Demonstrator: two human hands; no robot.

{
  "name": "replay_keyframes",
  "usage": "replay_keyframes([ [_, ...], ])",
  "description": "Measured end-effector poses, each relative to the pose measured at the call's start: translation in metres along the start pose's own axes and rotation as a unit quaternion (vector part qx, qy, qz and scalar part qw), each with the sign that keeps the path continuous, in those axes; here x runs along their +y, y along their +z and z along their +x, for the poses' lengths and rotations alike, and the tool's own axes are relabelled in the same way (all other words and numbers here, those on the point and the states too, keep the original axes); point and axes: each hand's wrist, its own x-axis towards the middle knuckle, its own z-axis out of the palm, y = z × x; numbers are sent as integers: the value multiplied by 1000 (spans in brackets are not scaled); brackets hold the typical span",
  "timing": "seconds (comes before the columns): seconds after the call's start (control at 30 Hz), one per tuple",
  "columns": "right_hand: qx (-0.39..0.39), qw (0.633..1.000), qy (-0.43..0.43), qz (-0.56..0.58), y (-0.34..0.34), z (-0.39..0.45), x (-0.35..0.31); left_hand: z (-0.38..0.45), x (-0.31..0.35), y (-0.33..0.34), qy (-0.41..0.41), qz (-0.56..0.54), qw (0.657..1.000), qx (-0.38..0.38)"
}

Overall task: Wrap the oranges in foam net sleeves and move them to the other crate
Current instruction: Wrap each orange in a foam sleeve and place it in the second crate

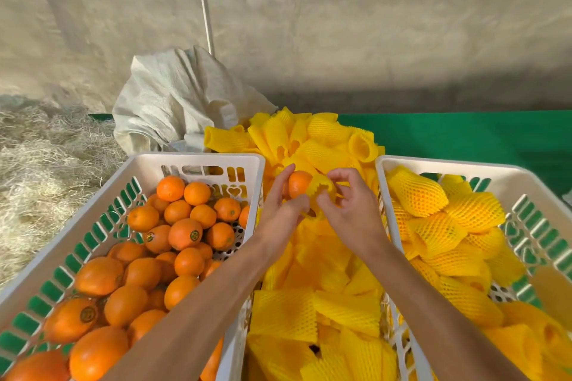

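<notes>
Orange [298,183] gripped in my left hand [283,213], I am stretching 1 foam sleeve [322,189] open with my right hand [353,210]; next, sliding it fully over.

Bright, even light; edges warped

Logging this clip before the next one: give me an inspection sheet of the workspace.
Surface: green cover, mostly hidden by crates and sleeves.
Job's things: left crate full of bare oranges; right crate holding sleeved oranges; loose yellow foam sleeves heaped between the crates.
Clutter: white woven sack behind the left crate.
Hands: left hand holds an orange; right hand holds a sleeve open against it.
Cables: thin white line running up the wall; cable or pipe, cannot tell.
Surroundings: bare grey wall; straw on the left.
</notes>
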Motion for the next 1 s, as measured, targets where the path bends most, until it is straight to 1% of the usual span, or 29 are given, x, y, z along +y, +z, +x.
replay_keyframes([
  [0.07, -12, 999, -4, -49, -2, 1, 3, -1, -3, -2, -5, 42, 999, -24],
  [0.1, -21, 997, -23, -75, -2, 1, 4, -1, -4, -2, -3, 60, 998, -25],
  [0.17, -39, 990, -66, -115, 1, 0, 4, -2, -3, -1, 11, 94, 995, -2],
  [0.2, -41, 990, -73, -116, 3, 0, 3, -1, -1, -1, 15, 109, 994, 20],
  [0.27, -36, 994, -57, -80, 3, 0, 2, 2, 0, 0, 8, 124, 991, 56],
  [0.3, -31, 998, -34, -45, 2, 1, 2, 3, 0, 0, 5, 134, 989, 64],
  [0.33, -25, 1000, 4, 12, 0, 1, 2, 5, -1, -1, 0, 142, 988, 68],
  [0.37, -17, 993, 60, 99, -2, 3, 1, 6, -2, -2, -8, 137, 988, 72],
  [0.4, -12, 967, 133, 217, -2, 5, -1, 8, -3, -2, -19, 118, 990, 78],
  [0.43, -16, 918, 207, 338, -1, 6, -4, 9, -3, -2, -30, 93, 992, 84],
  [0.47, -24, 861, 268, 431, 0, 7, -6, 9, -2, -1, -41, 65, 993, 92],
  [0.5, -31, 818, 314, 482, 2, 8, -8, 9, -1, -1, -53, 38, 993, 99],
  [0.53, -36, 791, 348, 502, 2, 9, -11, 9, 1, -1, -65, 10, 993, 102],
  [0.57, -40, 778, 372, 505, 3, 9, -12, 10, 3, 0, -76, -21, 992, 101],
  [0.7, -44, 771, 405, 490, 0, 12, -11, 6, 11, 1, -107, -146, 981, 70],
  [0.77, -55, 757, 402, 512, -3, 14, -11, 3, 13, 0, -170, -189, 966, 51],
  [0.83, -64, 746, 402, 527, -7, 17, -9, 0, 15, -1, -252, -203, 946, -6],
  [0.9, -54, 735, 413, 535, -11, 19, -7, -1, 17, -1, -293, -221, 929, -55],
  [0.93, -46, 740, 417, 526, -12, 20, -5, -2, 16, -1, -299, -227, 924, -67],
  [1.0, -33, 771, 409, 486, -11, 22, 0, 0, 14, -1, -300, -228, 923, -74],
])
